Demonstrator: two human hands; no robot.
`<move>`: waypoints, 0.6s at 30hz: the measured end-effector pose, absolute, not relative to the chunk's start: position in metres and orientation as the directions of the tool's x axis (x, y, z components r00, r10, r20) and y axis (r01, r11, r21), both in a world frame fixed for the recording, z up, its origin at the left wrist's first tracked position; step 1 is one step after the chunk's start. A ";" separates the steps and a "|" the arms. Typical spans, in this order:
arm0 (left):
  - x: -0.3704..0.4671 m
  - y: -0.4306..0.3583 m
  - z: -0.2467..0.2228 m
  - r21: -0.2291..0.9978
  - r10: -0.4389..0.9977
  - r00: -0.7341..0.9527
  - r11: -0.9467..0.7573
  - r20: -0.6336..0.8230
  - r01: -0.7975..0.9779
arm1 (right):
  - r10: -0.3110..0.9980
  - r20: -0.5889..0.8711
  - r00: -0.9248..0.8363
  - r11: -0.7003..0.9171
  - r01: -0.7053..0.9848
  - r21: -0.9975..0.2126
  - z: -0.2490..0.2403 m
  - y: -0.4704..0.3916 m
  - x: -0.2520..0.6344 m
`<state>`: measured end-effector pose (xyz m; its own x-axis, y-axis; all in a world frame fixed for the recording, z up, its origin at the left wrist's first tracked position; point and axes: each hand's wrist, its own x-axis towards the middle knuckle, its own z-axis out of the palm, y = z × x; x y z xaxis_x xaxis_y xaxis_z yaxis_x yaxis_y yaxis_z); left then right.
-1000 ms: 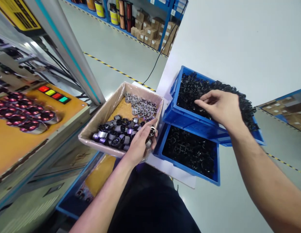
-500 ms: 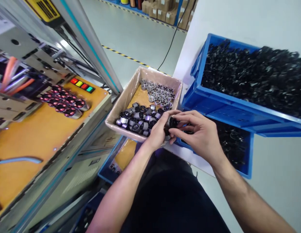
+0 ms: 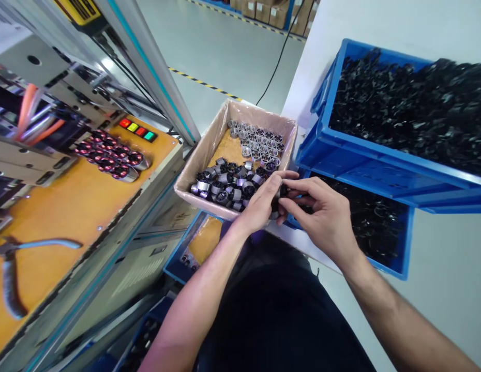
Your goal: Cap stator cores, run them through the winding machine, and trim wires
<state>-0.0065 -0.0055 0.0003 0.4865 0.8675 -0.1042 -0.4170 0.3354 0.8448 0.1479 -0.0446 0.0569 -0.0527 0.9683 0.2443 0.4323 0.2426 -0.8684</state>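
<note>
My left hand (image 3: 261, 204) is closed around a small black and silver cylindrical part (image 3: 278, 198) at the right front corner of a plastic-lined box (image 3: 204, 205). The fingertips of my right hand (image 3: 321, 209) pinch the same part from the right side; my fingers partly hide it. Inside the box, silver rings (image 3: 256, 140) stand in rows at the back, and a loose heap of black and silver cylinders (image 3: 227, 187) lies at the front.
Two blue bins (image 3: 380, 155) of black parts sit on the white table (image 3: 380, 20) at right. At left, an orange worktop (image 3: 62, 217) carries copper-wound cylinders (image 3: 108, 155), pliers (image 3: 11, 258) and coloured buttons (image 3: 137, 130). A blue crate (image 3: 174, 266) is below the box.
The whole view has shifted slightly, bringing more of the pliers into sight. Both hands remain together on the part, with slightly changed finger positions.
</note>
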 end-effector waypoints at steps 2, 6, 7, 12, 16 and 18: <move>-0.012 -0.006 0.004 0.885 0.876 0.473 0.289 -0.091 -0.365 | 0.948 0.299 -0.111 0.313 0.510 -0.801 0.061 -0.043 0.152; -0.045 -0.003 0.024 0.984 0.921 0.388 -0.051 -0.020 0.171 | 0.961 0.266 -0.069 0.256 0.583 -0.771 0.064 -0.036 0.191; -0.057 -0.001 0.030 0.921 0.933 0.360 -0.131 -0.011 0.366 | 0.969 0.246 -0.026 0.209 0.619 -0.757 0.061 -0.033 0.205; -0.102 0.011 0.047 0.729 0.996 0.076 -0.085 0.046 0.679 | 0.997 -0.053 -0.064 0.032 0.884 -0.466 0.018 -0.027 0.251; -0.087 0.017 0.037 0.998 1.000 -0.009 -0.003 0.004 0.070 | 0.989 -0.135 -0.062 0.003 0.919 -0.394 -0.019 -0.025 0.248; -0.066 0.017 0.031 0.953 0.993 0.047 0.115 -0.106 -0.279 | 0.990 -0.128 -0.060 0.006 0.922 -0.386 -0.026 -0.026 0.245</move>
